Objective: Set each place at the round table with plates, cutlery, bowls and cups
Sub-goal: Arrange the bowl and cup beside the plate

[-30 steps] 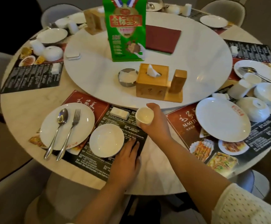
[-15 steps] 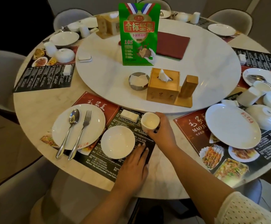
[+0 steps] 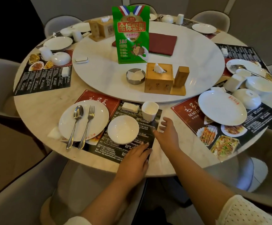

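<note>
Head camera looks down, close over round table.

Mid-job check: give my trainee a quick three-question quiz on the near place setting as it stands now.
1. True or false: the right hand grips the cup.
2. Which lies left on the plate: spoon or fork?
3. Where does the left hand rest?
   A. on the bowl
   B. on the placemat
   C. on the plate

Key: 1 false, the hand is open and clear of the cup; 2 spoon; 3 B.
</note>
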`<state>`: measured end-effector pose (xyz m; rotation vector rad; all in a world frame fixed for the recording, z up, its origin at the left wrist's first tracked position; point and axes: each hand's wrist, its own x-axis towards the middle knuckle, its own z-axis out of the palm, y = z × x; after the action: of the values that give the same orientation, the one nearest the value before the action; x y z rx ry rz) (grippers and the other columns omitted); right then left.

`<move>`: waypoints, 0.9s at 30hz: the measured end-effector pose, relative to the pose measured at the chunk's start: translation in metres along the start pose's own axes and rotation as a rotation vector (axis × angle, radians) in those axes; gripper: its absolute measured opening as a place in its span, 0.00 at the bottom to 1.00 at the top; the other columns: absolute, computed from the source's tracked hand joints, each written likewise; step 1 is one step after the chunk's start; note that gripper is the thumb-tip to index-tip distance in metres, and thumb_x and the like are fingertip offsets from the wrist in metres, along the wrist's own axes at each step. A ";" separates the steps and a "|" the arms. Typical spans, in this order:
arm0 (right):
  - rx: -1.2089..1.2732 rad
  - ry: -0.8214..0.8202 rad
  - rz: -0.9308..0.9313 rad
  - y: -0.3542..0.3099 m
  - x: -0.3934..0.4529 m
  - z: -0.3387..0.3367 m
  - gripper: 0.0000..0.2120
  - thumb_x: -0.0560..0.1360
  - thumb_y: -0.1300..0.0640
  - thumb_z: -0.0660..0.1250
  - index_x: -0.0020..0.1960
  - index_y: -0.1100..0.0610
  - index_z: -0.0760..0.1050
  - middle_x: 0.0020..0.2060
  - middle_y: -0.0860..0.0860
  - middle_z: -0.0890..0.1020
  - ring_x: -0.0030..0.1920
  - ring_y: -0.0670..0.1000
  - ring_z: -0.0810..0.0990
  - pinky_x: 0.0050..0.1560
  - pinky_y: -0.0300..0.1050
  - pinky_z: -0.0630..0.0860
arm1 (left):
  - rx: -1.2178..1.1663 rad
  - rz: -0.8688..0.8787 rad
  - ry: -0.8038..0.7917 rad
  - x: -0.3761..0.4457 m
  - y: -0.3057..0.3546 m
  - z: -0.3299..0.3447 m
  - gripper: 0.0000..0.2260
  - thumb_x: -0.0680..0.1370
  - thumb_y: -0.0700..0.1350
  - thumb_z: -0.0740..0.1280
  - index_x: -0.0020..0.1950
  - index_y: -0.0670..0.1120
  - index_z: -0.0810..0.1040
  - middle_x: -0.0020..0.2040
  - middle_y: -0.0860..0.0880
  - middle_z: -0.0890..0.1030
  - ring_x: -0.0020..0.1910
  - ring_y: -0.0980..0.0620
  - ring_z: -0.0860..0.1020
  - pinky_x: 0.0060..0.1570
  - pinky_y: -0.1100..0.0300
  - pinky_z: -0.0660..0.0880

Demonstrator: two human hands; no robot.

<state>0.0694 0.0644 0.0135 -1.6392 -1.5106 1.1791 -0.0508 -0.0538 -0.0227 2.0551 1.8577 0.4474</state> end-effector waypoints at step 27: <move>0.158 -0.198 -0.111 -0.059 -0.175 0.098 0.07 0.78 0.58 0.65 0.51 0.48 0.79 0.45 0.42 0.82 0.47 0.40 0.79 0.41 0.31 0.71 | -0.914 -0.547 0.489 -0.155 -0.053 -0.132 0.13 0.81 0.40 0.61 0.51 0.55 0.81 0.48 0.50 0.84 0.49 0.52 0.83 0.56 0.53 0.78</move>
<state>-0.0360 -0.1101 0.0609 -1.3499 -1.5629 1.3944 -0.1716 -0.1989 0.0704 0.8459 1.8240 1.3953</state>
